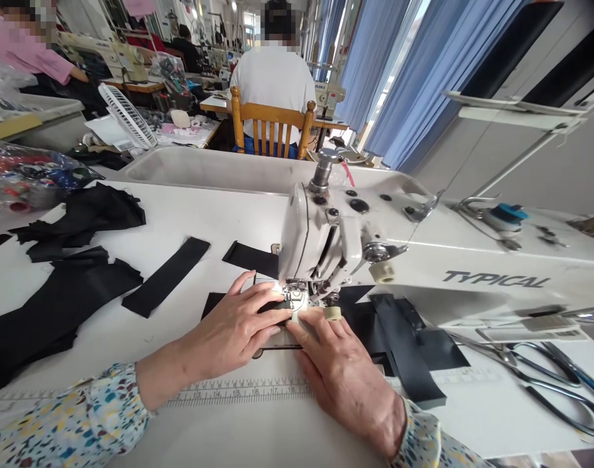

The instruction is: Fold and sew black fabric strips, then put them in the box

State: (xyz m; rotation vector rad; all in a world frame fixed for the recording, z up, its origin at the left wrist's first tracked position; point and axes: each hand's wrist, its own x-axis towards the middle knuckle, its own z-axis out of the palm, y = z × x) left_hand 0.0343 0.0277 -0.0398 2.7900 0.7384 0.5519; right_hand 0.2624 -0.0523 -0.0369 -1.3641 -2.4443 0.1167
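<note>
A strip of black fabric (272, 314) lies at the needle area of a white sewing machine (321, 234). On it rests my left hand (238, 325), palm down with its fingers spread, just left of the presser foot. My right hand (346, 370) is to the right of the needle, its fingers bent and its fingertips close to the fabric's right end; what they pinch, if anything, is hidden. Behind my left hand is another black strip (251, 257). More black pieces (399, 344) lie beneath the machine arm, to the right of my right hand.
Black fabric (38, 312) and a loose strip (166, 276) lie at left. Scissors (535, 370) are at right. A printed ruler (229, 392) runs along the front. Beyond the tray (204, 169), a person (272, 71) sits on a wooden chair (272, 116).
</note>
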